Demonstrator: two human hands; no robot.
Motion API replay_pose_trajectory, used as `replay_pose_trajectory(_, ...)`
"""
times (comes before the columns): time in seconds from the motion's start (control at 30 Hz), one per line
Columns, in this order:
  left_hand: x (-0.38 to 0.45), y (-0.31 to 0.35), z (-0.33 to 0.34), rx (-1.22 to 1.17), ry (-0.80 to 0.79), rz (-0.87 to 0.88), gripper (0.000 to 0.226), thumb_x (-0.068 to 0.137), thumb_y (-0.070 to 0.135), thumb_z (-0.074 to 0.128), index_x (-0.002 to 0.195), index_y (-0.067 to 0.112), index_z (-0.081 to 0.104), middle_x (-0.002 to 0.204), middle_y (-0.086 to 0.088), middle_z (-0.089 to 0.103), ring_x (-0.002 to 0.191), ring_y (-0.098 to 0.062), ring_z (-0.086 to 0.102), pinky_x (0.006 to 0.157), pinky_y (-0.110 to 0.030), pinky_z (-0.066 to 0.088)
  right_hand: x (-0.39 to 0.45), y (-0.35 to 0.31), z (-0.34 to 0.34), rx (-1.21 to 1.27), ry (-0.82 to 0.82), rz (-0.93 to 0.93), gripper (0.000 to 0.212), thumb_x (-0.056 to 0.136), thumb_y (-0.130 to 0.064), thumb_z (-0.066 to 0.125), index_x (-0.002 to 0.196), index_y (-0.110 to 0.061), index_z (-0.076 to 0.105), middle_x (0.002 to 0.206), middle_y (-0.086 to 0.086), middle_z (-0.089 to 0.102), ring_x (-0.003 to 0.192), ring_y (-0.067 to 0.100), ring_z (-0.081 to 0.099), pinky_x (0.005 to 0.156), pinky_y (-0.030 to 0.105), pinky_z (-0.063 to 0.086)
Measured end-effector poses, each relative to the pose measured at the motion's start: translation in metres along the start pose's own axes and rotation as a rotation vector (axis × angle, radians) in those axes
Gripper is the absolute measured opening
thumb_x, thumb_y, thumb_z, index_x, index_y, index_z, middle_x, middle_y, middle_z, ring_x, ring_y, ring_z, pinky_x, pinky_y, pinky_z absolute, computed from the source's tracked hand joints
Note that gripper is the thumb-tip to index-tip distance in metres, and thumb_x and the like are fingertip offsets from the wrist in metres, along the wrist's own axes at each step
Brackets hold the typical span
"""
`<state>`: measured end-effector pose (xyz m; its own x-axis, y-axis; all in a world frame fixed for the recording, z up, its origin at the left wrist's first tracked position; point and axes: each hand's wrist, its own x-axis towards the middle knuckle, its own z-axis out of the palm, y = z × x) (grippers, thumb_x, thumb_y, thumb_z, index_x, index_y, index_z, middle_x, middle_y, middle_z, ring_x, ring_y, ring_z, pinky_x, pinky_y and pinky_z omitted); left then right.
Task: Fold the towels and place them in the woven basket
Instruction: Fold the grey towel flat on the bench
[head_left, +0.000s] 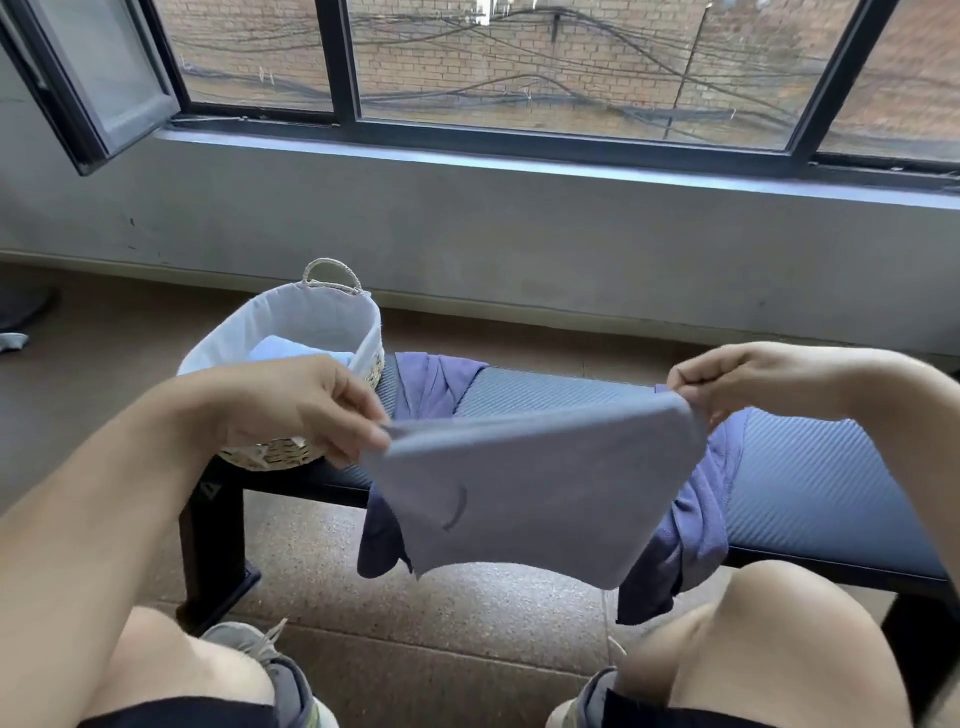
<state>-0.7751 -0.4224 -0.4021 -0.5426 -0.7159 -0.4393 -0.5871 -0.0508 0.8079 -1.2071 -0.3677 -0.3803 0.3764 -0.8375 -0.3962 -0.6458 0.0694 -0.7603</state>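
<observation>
Above the desk (810, 457), a grey-blue towel (530, 499) hangs stretched between two hands, folded over along its top edge. The left hand (306, 405) pinches the left corner and the right hand (727, 379) pinches the right one, fingers curled tight on the cloth at both ends. Behind it a darker purple towel (696, 519) lies crumpled across the desk, one end draped toward the floor. The woven basket (291, 452) stands on the desk's left end, with a pale blue folded towel (291, 351) already inside its white liner (311, 317).

The likeliest slip, I think, is the doubled layers sliding apart if either pinch loosens, since only the two top corners are held (the lower edge already hangs uneven, with a loose thread trailing). The hanging towel could also snag the purple one as it is carried toward the basket and drag it off the desk.

How many layers the held towel has cannot be told from here. Much of the purple towel is hidden behind it, and the left forearm covers part of the basket's near rim.
</observation>
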Motion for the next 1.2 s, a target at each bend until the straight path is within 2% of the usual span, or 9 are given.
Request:
replay_pose_trajectory(0.07, -0.007, 0.001, 0.001, -0.011, -0.116, -0.026, 0.008, 0.077, 0.01, 0.079, 0.082, 0.005, 0.074, 0.074, -0.014, 0.07, 0.067, -0.017, 0.067, 0.061, -0.025, 0.055, -0.01, -0.002, 0.0, 0.026, -0.078, 0.014, 0.026, 0.103, -0.014, 0.051, 0.089, 0.004, 0.064, 0.084, 0.013, 0.063, 0.084, 0.024, 0.058, 0.087, 0.039, 0.047)
replay_pose_trajectory(0.13, -0.009, 0.002, -0.002, -0.087, -0.064, -0.029, 0.007, 0.083, 0.006, 0.074, 0.085, 0.002, 0.07, 0.069, -0.01, 0.067, 0.058, -0.013, 0.064, 0.052, -0.023, 0.053, -0.013, -0.004, -0.001, 0.035, -0.075, 0.013, 0.026, 0.103, -0.012, 0.05, 0.092, 0.005, 0.066, 0.086, 0.015, 0.065, 0.085, 0.023, 0.061, 0.086, 0.036, 0.049)
replay_pose_trajectory(0.23, 0.015, -0.003, -0.001, -0.129, 0.232, -0.01, 0.011, 0.087, 0.013, 0.074, 0.089, 0.003, 0.072, 0.069, -0.005, 0.065, 0.056, -0.008, 0.058, 0.046, -0.019, 0.045, 0.006, 0.004, -0.001, -0.026, 0.123, 0.06, 0.024, 0.105, -0.014, 0.051, 0.093, -0.003, 0.069, 0.089, 0.021, 0.069, 0.082, 0.021, 0.063, 0.079, 0.037, 0.05)
replay_pose_trajectory(0.33, 0.068, -0.01, 0.013, -0.084, 0.466, -0.011, 0.01, 0.092, 0.017, 0.073, 0.089, 0.008, 0.071, 0.064, -0.003, 0.056, 0.047, -0.01, 0.052, 0.042, -0.02, 0.037, 0.045, 0.028, 0.0, -0.248, 0.397, 0.16, 0.028, 0.105, -0.02, 0.05, 0.083, -0.022, 0.068, 0.077, 0.008, 0.069, 0.072, 0.021, 0.057, 0.067, 0.037, 0.046)
replay_pose_trajectory(0.43, 0.115, -0.013, 0.029, -0.173, 0.482, -0.052, 0.011, 0.1, 0.019, 0.061, 0.09, 0.013, 0.062, 0.062, -0.001, 0.059, 0.046, -0.012, 0.064, 0.04, -0.017, 0.039, 0.083, 0.049, 0.005, -0.37, 0.565, 0.294, 0.025, 0.103, -0.024, 0.047, 0.085, -0.024, 0.063, 0.077, -0.001, 0.067, 0.071, 0.022, 0.062, 0.06, 0.029, 0.044)
replay_pose_trajectory(0.53, 0.146, -0.014, 0.032, -0.243, 0.507, -0.057, 0.015, 0.103, 0.018, 0.055, 0.089, 0.013, 0.058, 0.066, -0.004, 0.065, 0.049, -0.013, 0.068, 0.038, -0.015, 0.041, 0.109, 0.074, 0.011, -0.429, 0.656, 0.391, 0.024, 0.101, -0.026, 0.042, 0.088, -0.027, 0.062, 0.09, 0.0, 0.07, 0.086, 0.027, 0.065, 0.074, 0.036, 0.053)
replay_pose_trajectory(0.63, 0.165, -0.022, 0.029, -0.259, 0.529, -0.071, 0.013, 0.101, 0.021, 0.06, 0.091, 0.013, 0.06, 0.066, -0.006, 0.067, 0.048, -0.011, 0.068, 0.039, -0.015, 0.043, 0.125, 0.092, 0.019, -0.437, 0.785, 0.408, 0.022, 0.1, -0.034, 0.039, 0.095, -0.034, 0.061, 0.094, -0.003, 0.066, 0.093, 0.029, 0.059, 0.079, 0.038, 0.048)
replay_pose_trajectory(1.07, 0.205, -0.05, 0.023, -0.39, 0.568, -0.104, 0.02, 0.108, 0.019, 0.044, 0.098, 0.008, 0.058, 0.077, -0.01, 0.071, 0.048, -0.013, 0.069, 0.037, -0.018, 0.045, 0.176, 0.108, 0.019, -0.382, 0.804, 0.473, 0.026, 0.101, -0.031, 0.034, 0.095, -0.025, 0.059, 0.095, 0.002, 0.063, 0.09, 0.032, 0.054, 0.072, 0.036, 0.037)
replay_pose_trajectory(1.2, 0.215, -0.056, 0.017, -0.433, 0.553, -0.198, 0.028, 0.109, 0.024, 0.042, 0.088, 0.01, 0.054, 0.076, -0.009, 0.066, 0.041, -0.005, 0.064, 0.034, -0.014, 0.043, 0.184, 0.108, 0.017, -0.461, 0.785, 0.47, 0.027, 0.104, -0.033, 0.034, 0.098, -0.027, 0.059, 0.101, 0.002, 0.061, 0.09, 0.028, 0.051, 0.074, 0.035, 0.036)
